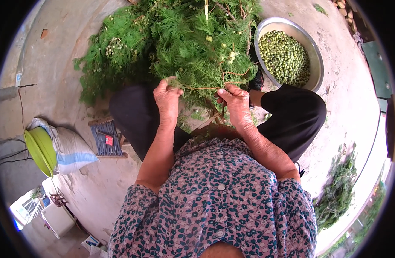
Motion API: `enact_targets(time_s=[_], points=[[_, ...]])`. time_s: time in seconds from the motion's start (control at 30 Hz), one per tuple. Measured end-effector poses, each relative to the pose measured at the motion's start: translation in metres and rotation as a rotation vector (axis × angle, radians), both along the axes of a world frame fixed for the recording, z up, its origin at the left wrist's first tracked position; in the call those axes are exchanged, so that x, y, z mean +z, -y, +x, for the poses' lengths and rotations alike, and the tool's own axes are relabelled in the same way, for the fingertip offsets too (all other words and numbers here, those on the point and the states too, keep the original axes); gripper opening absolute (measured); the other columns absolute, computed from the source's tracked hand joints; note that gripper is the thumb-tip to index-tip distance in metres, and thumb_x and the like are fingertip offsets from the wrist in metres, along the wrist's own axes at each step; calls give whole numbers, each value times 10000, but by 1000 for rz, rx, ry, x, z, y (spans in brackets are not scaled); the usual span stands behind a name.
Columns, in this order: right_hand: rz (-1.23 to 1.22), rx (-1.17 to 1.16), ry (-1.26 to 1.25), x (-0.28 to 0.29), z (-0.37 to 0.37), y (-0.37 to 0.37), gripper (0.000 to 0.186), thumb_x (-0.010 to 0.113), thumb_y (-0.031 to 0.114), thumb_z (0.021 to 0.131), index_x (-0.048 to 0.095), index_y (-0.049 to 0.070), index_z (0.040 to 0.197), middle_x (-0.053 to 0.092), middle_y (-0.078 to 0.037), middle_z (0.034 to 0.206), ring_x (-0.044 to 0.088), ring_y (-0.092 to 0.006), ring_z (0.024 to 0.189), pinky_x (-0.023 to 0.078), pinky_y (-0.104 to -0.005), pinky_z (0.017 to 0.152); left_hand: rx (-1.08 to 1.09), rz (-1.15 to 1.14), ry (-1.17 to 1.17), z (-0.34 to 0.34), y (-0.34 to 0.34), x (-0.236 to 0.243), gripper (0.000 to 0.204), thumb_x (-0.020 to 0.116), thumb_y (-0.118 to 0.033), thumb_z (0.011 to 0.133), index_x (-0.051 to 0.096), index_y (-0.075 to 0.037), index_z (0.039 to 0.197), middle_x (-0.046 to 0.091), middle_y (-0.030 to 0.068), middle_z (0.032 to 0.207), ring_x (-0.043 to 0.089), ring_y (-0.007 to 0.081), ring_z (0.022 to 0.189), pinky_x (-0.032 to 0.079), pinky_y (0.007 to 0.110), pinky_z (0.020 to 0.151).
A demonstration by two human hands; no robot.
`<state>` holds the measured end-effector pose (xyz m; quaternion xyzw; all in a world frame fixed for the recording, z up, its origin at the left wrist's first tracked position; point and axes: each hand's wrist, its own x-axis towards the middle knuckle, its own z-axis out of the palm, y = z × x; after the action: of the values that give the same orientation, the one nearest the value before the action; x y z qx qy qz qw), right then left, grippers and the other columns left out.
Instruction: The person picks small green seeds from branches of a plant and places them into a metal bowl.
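Between my knees a big heap of leafy evergreen branches [184, 38] with small pale cones fills the upper middle. My left hand [166, 96] has its fingers closed on a green sprig at the lower edge of the heap. My right hand [234, 103] pinches a thin reddish-brown stem [197, 88] that runs across between my two hands. To the upper right, a wide metal basin [284, 58] holds several small green cones or fruits.
A small slatted stool [106, 139] is left of my legs, beside a white sack [77, 150] with a lime-green basin [40, 150]. Loose green branches [337, 193] lie at lower right on the concrete floor [317, 129]. A white appliance [55, 219] stands far lower left.
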<state>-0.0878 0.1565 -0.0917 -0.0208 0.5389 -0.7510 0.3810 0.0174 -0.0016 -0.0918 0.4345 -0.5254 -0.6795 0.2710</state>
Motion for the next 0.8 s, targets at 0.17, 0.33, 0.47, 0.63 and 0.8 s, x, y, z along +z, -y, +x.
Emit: enact_targets(time_s=[0.17,0.33,0.47,0.63,0.8], points=[[12,-8,-63,-8,6,2,190,625,-13,762,597,-65,943,554,0,747,493,-63,584,456,-206,544,-304,-730,83,-24,-10,-2,218,607,14,780,578,-1,996,589,33,947,529,110,845,429,233,753],[14,45,-116,-10,7,1,115,619,-35,758,598,-60,868,526,20,727,484,-47,640,452,-204,570,-397,-114,-153,-40,-21,-4,201,587,-132,833,588,15,970,576,36,879,527,114,794,443,236,620],[27,35,-145,-16,6,-1,119,625,-27,756,595,-70,862,520,23,722,464,-38,657,431,-199,594,-392,136,44,-34,-13,15,275,612,-221,815,588,-36,1018,582,68,900,482,97,585,376,238,371],[43,93,-215,-17,2,-2,151,628,-10,747,591,-77,877,530,8,704,468,-44,633,415,-194,574,-590,473,-257,-22,-4,1,685,711,-332,703,421,6,1224,566,105,993,496,114,579,437,228,463],[79,193,-338,-9,4,-1,163,604,-1,760,589,-77,903,554,-18,681,505,-70,560,430,-208,516,-595,442,-310,-14,0,-37,721,746,-353,654,431,24,1181,604,106,936,593,154,693,492,250,551]])
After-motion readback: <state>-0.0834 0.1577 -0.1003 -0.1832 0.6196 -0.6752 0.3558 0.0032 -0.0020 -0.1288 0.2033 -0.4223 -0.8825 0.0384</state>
